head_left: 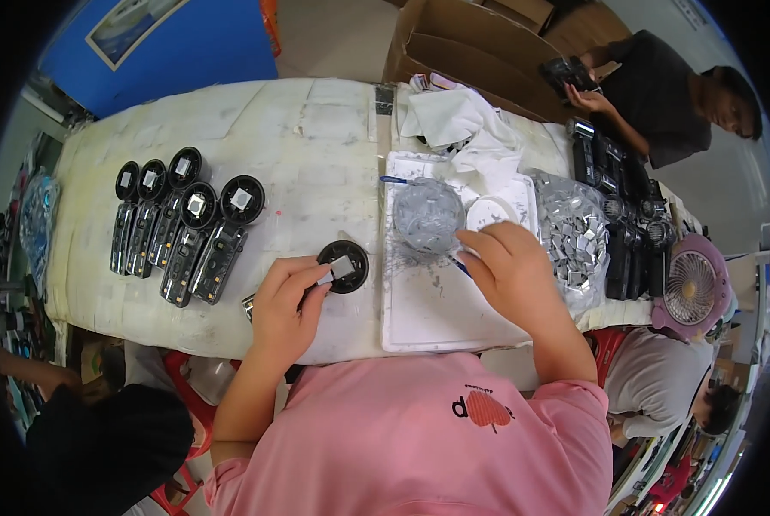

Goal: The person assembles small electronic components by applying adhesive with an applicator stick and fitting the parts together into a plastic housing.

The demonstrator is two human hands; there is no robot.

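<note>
Left grip pinches round black disc | right grip unclear, over clear bowl

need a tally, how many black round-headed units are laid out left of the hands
5, side by side in a row on the white table, left of the left hand, which holds a sixth.

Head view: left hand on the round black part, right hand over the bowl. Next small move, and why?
Probably press the grey square pad flat into the round black part. The left hand has its fingers at the pad's edge, and the five units in the row already carry centred pads. The right hand rests by the bowl of pads; whether it holds anything is unclear.
</note>
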